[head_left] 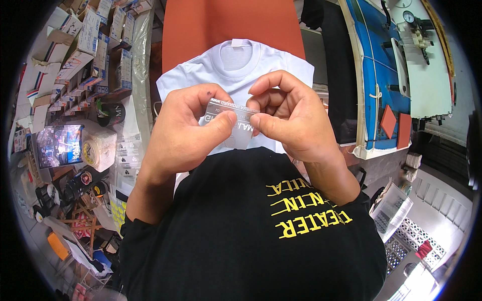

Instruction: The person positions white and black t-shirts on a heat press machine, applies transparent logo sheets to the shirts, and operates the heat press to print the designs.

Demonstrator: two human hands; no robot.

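Pinching clear plastic (243, 126), left hand (187, 121) and right hand (302, 120) loosely curled

A garment workshop is suggested. A white shirt (241, 84) is laid over an orange surface (233, 20); at the right, a gauge (408, 17) is mounted on a pale panel (427, 93) beside a blue board (384, 91). At the left, boxes (86, 37) are stacked beyond a lit screen (59, 145), a tape roll (90, 152) and tightly crowded odds and ends (80, 185).
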